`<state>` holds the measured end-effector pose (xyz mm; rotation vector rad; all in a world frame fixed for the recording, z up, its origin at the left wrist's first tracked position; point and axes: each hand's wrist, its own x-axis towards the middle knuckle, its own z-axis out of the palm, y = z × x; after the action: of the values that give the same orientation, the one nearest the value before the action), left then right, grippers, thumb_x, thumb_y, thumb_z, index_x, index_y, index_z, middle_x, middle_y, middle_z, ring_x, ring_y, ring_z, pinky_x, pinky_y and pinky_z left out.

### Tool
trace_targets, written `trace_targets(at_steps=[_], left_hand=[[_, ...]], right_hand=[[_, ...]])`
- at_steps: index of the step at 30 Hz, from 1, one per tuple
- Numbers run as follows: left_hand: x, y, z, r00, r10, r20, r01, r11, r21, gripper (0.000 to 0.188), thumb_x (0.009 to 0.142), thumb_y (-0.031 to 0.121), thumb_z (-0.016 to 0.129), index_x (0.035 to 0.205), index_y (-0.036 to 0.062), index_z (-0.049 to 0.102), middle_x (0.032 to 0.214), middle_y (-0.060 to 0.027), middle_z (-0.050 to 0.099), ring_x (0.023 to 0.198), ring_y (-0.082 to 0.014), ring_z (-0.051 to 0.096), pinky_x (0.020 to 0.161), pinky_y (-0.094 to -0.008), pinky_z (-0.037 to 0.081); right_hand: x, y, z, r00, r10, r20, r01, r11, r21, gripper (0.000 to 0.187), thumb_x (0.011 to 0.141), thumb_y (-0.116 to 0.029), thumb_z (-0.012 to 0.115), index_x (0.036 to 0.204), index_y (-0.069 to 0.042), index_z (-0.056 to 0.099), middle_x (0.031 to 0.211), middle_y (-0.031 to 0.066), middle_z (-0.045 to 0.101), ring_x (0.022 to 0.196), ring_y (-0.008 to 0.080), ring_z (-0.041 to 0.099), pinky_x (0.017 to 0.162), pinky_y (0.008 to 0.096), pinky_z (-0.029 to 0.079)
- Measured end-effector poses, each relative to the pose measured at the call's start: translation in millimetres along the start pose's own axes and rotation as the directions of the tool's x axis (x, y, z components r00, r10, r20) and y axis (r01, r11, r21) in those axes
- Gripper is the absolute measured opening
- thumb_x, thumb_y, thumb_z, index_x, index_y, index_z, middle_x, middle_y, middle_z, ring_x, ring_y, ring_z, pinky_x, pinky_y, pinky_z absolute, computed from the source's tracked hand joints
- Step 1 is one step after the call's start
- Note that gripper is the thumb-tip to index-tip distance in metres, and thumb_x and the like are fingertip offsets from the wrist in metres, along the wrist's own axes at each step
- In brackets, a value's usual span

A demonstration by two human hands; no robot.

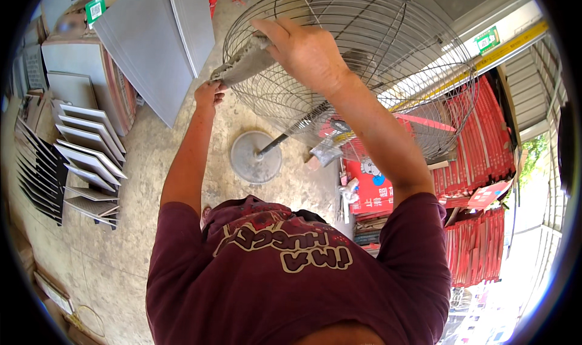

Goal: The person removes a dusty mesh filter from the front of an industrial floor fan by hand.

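A flat grey piece (247,66) with a ragged, fuzzy edge spans the gap between my hands; whether it is cloth or a dusty blade I cannot tell. My left hand (209,94) is closed on its lower left end. At the upper right end, my right hand (309,51) grips it with the fingers partly hidden. Behind and to the right stands a large pedestal fan with a round wire cage (418,48). The piece overlaps the cage's left rim in view. A slanting pole (297,125) joins the cage to a round grey base (247,157) on the floor.
Large grey panels (142,42) lean at the upper left. Beside them, sample tiles (91,136) stand in a rack. Red boxes (479,139) are stacked at the right. A grey plastic bag (327,153) lies by the fan pole on the concrete floor (133,193).
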<state>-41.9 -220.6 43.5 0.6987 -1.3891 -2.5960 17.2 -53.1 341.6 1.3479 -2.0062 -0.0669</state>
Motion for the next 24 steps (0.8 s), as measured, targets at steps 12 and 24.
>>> trace_targets(at_steps=[12, 24], left_hand=[[7.7, 134.0, 55.8, 0.902, 0.423, 0.081, -0.431, 0.887, 0.163, 0.024, 0.082, 0.008, 0.048, 0.104, 0.0075, 0.059, 0.081, -0.0031, 0.060, 0.067, -0.0107, 0.057, 0.057, -0.0244, 0.046], [-85.1, 216.0, 158.1, 0.405, 0.862, 0.305, -0.907, 0.420, 0.019, 0.022, 0.080, -0.001, 0.049, 0.099, 0.0038, 0.060, 0.088, -0.0044, 0.060, 0.080, -0.0110, 0.056, 0.074, -0.0227, 0.043]], right_hand=[[-85.2, -18.7, -16.9, 0.920, 0.378, 0.103, -0.392, 0.885, 0.250, 0.025, 0.069, -0.005, 0.063, 0.092, -0.011, 0.055, 0.085, 0.0038, 0.059, 0.063, 0.0217, 0.059, 0.052, 0.0320, 0.048], [-145.6, -35.3, -26.2, 0.733, 0.669, 0.120, -0.633, 0.608, 0.478, 0.026, 0.069, -0.002, 0.065, 0.092, -0.008, 0.054, 0.070, 0.0054, 0.055, 0.050, 0.0134, 0.052, 0.045, 0.0267, 0.041]])
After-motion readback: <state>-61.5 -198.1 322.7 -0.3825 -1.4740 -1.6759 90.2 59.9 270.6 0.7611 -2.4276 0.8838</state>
